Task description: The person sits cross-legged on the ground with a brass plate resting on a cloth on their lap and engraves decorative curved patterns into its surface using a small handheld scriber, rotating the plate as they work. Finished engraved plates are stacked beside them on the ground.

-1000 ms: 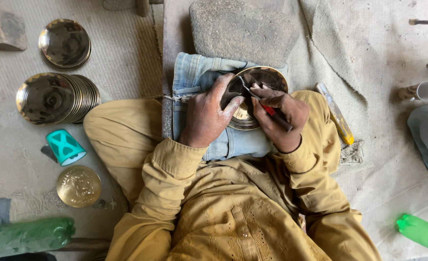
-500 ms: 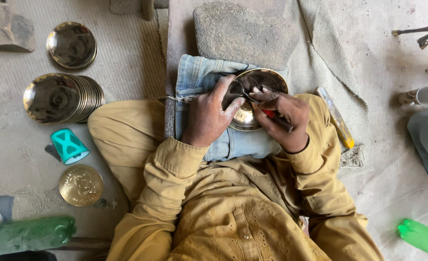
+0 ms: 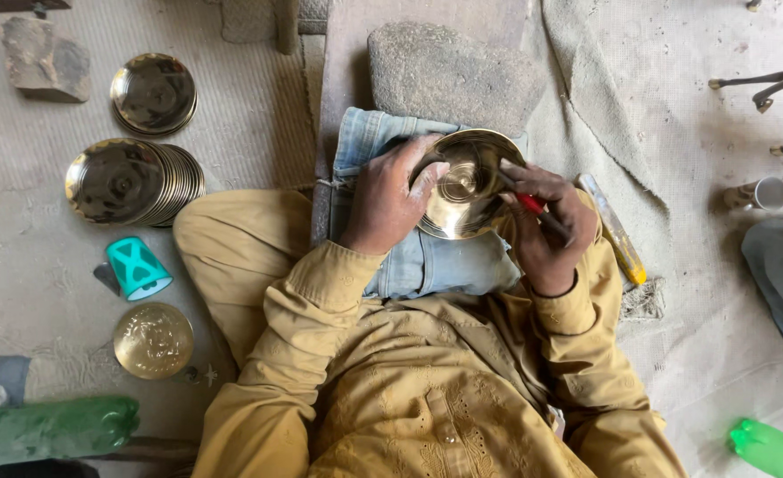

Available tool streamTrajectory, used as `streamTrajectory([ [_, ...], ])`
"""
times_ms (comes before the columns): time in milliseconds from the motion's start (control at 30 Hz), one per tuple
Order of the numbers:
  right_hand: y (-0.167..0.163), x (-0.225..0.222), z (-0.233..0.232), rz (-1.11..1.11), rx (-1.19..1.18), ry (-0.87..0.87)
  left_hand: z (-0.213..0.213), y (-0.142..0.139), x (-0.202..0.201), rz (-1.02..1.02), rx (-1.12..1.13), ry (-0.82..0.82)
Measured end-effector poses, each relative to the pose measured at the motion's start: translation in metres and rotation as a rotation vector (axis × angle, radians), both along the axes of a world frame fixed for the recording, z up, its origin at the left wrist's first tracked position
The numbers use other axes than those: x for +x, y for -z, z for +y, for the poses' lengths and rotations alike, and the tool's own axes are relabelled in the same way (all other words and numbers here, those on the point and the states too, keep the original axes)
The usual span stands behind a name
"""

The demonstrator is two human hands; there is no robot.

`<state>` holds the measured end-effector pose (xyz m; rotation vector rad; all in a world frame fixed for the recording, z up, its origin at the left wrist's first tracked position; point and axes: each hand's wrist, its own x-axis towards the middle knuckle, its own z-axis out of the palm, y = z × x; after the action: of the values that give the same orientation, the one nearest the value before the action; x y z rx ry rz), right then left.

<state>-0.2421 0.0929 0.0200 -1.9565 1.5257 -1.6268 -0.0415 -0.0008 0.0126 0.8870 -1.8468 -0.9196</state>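
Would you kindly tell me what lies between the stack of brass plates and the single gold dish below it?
A teal cup lying on its side, seen in the head view.

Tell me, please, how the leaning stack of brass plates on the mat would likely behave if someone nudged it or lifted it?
The stack of brass plates leans fanned to one side, so a push would probably make the plates slide apart. They look like polished metal, likely stiff, slippery and heavy as a bundle. Being round with shallow rims, a loosened one might roll across the woven mat.
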Motion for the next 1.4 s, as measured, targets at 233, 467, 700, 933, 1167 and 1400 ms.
streamTrajectory([
  [233,-0.01,0.0,-0.014,0.316,-0.066,-0.044,0.002,0.003,0.001,0.04,-0.061,0.04],
  [467,-0.01,-0.006,-0.028,0.477,-0.138,-0.147,0.001,0.003,0.005,0.032,-0.079,0.058],
  [700,-0.007,-0.009,-0.032,0.503,-0.144,-0.158,0.002,0.002,0.005,0.051,-0.078,0.054],
  [933,-0.008,-0.011,-0.032,0.457,-0.136,-0.169,0.005,0.003,0.004,0.033,-0.078,0.045],
  [1167,-0.01,-0.008,-0.034,0.43,-0.142,-0.147,0.004,0.004,0.002,0.024,-0.103,0.032],
  [1400,-0.01,-0.006,-0.034,0.413,-0.155,-0.129,0.005,0.005,0.002,0.018,-0.1,0.009],
])
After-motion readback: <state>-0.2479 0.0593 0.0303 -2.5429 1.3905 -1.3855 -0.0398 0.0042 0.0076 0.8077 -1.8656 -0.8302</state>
